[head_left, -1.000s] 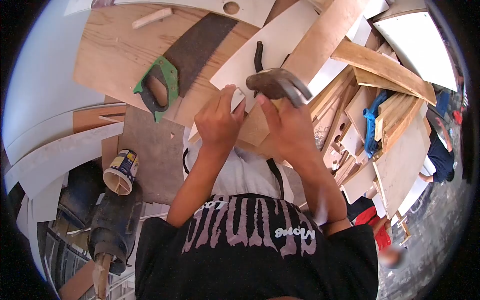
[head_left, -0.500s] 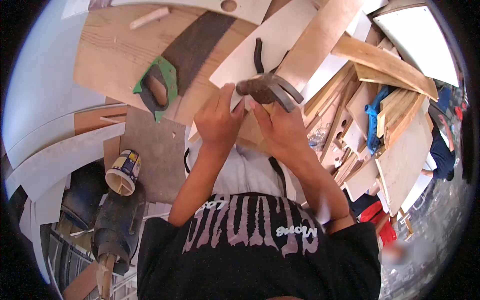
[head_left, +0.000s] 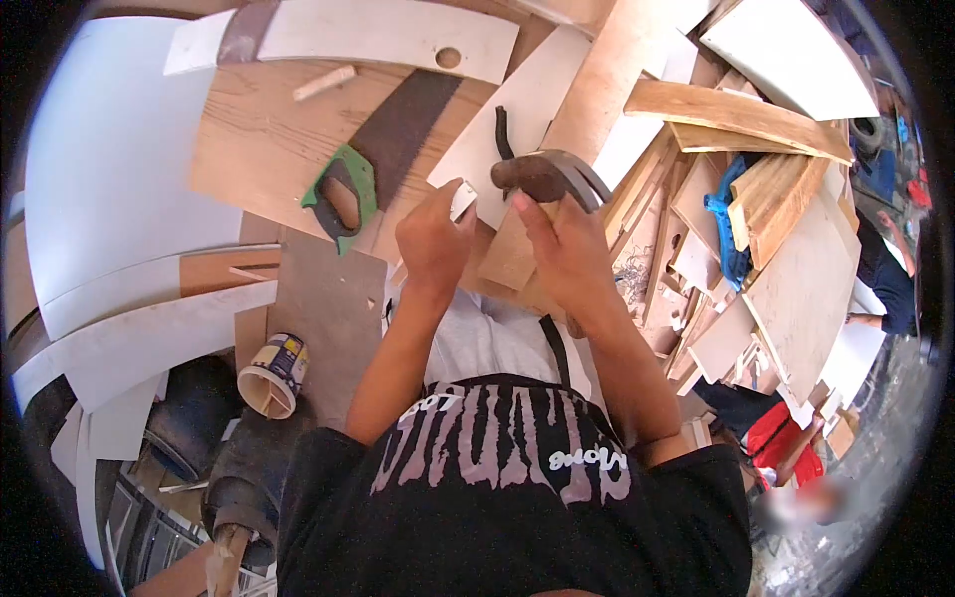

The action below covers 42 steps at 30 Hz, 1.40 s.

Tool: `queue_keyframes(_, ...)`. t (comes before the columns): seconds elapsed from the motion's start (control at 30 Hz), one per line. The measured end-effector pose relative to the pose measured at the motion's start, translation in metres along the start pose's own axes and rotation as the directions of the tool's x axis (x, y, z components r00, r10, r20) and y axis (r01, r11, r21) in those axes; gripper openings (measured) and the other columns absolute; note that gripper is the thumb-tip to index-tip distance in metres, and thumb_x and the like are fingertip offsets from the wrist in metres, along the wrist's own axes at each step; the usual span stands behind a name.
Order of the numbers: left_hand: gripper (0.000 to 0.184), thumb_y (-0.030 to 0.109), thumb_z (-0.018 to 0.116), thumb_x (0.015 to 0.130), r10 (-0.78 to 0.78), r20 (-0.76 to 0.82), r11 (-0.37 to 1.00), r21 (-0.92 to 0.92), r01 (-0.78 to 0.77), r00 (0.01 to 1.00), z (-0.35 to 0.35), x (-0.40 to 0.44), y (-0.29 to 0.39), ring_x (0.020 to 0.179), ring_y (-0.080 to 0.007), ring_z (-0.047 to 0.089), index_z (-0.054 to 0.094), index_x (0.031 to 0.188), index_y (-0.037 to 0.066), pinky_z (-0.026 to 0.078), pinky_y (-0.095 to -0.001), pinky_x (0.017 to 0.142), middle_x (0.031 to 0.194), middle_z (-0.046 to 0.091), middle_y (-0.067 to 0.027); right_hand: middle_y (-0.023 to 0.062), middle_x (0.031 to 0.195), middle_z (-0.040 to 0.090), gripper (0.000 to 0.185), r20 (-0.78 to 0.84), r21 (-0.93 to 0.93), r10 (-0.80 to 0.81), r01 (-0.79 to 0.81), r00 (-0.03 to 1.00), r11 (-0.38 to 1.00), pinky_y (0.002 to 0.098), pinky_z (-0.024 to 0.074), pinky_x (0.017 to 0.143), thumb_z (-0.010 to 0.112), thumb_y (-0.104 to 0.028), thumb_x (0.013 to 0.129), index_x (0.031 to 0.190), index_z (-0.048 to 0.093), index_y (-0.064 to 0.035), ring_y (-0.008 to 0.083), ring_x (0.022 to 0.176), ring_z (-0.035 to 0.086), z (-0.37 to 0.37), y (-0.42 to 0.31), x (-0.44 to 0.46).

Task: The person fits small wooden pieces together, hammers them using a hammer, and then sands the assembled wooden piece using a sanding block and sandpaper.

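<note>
My right hand (head_left: 569, 244) is closed round a hammer (head_left: 545, 179) just below its metal head, with the claw pointing right. My left hand (head_left: 435, 239) pinches a small white piece (head_left: 463, 201) that sticks up from its fingertips, left of the hammer's face. Beneath and between both hands lies a light wooden board (head_left: 510, 254). Left of my left hand, a saw with a green and black handle (head_left: 343, 196) rests on a plywood sheet (head_left: 259, 149).
Stacked wood offcuts (head_left: 736, 109) and a blue tool (head_left: 728, 224) lie to the right. At lower left are a white bucket (head_left: 274, 374) and a dark cylinder (head_left: 254, 468). Two other people, one in dark clothing (head_left: 880, 269), one in red (head_left: 781, 438), are at the right.
The hammer head has moved away from the white piece since half a second ago. The view has shifted, so the saw and bucket appear lower and further right.
</note>
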<state>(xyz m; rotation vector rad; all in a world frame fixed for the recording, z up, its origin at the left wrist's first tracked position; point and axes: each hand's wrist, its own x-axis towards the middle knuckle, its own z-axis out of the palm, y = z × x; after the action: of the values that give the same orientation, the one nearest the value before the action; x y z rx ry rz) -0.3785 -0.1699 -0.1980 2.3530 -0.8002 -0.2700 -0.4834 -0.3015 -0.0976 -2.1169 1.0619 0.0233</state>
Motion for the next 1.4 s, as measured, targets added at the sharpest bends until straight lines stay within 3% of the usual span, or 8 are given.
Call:
queue_keyframes(0.23,0.038,0.019,0.090,0.081,-0.185,0.052,0.910,-0.368,0.191,0.981,-0.095,0.016,0.024,0.081,-0.0167,0.074,0.078,0.112,-0.001,0.057,-0.0313,0.075,0.096,0.080,-0.0110,0.0067,0.071,0.063,0.034,0.003,0.229,0.161,-0.158,0.987,0.961,0.0350,0.0473,0.055,0.063,-0.032,0.106,0.103,0.063,0.0016,0.0162,0.058,0.062,-0.014,-0.009,-0.044)
queue_keyframes(0.37,0.036,0.013,0.086,0.087,-0.243,0.262,0.542,-0.762,0.355,0.934,-0.154,0.017,0.019,0.091,-0.0123,0.071,0.076,0.118,-0.003,0.056,-0.0276,0.083,0.105,0.078,-0.0079,0.0029,0.070,0.063,0.029,-0.039,0.458,0.198,-0.158,0.979,0.875,0.0294,0.0447,0.046,0.065,-0.029,0.105,0.100,0.061,-0.0008,0.0107,0.051,0.058,-0.009,-0.033,-0.071)
queue_keyframes(0.47,0.042,0.008,0.082,0.089,-0.185,0.363,0.257,-0.879,0.402,0.913,-0.191,0.020,0.019,0.097,-0.0144,0.070,0.070,0.128,-0.004,0.056,-0.0273,0.088,0.113,0.075,-0.0091,0.0186,0.098,0.077,0.044,0.012,0.486,0.310,-0.276,0.951,0.829,0.0468,0.0559,0.088,0.073,-0.034,0.096,0.120,0.065,0.0014,0.0329,0.096,0.075,-0.009,-0.060,-0.084)
queue_keyframes(0.53,0.044,0.010,0.081,0.091,-0.093,0.443,0.107,-0.886,0.451,0.892,-0.214,0.023,0.020,0.100,-0.0156,0.070,0.067,0.131,-0.003,0.056,-0.0284,0.090,0.115,0.074,-0.0089,0.0159,0.105,0.078,0.043,-0.094,0.586,0.243,-0.144,0.965,0.798,0.0376,0.0512,0.072,0.077,-0.025,0.094,0.125,0.062,0.0018,0.0218,0.079,0.068,-0.003,-0.084,-0.091)
queue_keyframes(0.6,0.043,0.013,0.079,0.094,-0.009,0.460,0.101,-0.883,0.458,0.888,-0.232,0.022,0.019,0.101,-0.0154,0.070,0.067,0.132,-0.004,0.056,-0.0289,0.091,0.116,0.074,-0.0091,0.0142,0.109,0.078,0.045,-0.175,0.701,0.192,-0.015,0.966,0.713,0.0225,0.0409,0.039,0.080,-0.014,0.094,0.129,0.057,0.0026,0.0039,0.048,0.055,0.005,-0.109,-0.097)
queue_keyframes(0.87,0.038,0.023,0.069,0.103,0.149,0.529,0.066,-0.848,0.526,0.835,-0.280,0.028,0.007,0.100,-0.0134,0.070,0.067,0.129,-0.004,0.056,-0.0289,0.089,0.113,0.074,-0.0087,0.0279,0.131,0.068,0.044,-0.464,0.842,0.077,0.412,0.883,0.349,0.0169,0.0431,0.044,0.080,0.011,0.084,0.108,0.048,-0.0068,0.0023,0.051,0.054,0.018,-0.182,-0.119)
queue_keyframes(1.1,0.035,0.021,0.069,0.103,0.274,0.677,0.146,-0.732,0.666,0.684,-0.283,0.019,-0.038,0.096,-0.0141,0.072,0.066,0.127,-0.004,0.058,-0.0287,0.085,0.112,0.074,-0.0096,0.0016,0.101,0.076,0.037,-0.305,0.707,0.077,0.171,0.949,0.687,0.0235,0.0525,0.067,0.083,-0.005,0.090,0.126,0.072,-0.0017,0.0033,0.079,0.060,0.053,-0.194,-0.154)
queue_keyframes(1.4,0.052,0.020,0.074,0.099,0.245,0.804,0.152,-0.584,0.798,0.542,-0.296,-0.035,-0.077,0.113,-0.0194,0.069,0.055,0.142,-0.002,0.058,-0.0345,0.094,0.124,0.071,-0.0108,0.0138,0.103,0.079,0.032,-0.432,0.720,0.148,0.241,0.889,0.651,0.0193,0.0464,0.050,0.083,0.008,0.085,0.105,0.059,0.0007,0.0024,0.066,0.058,0.099,-0.171,-0.159)
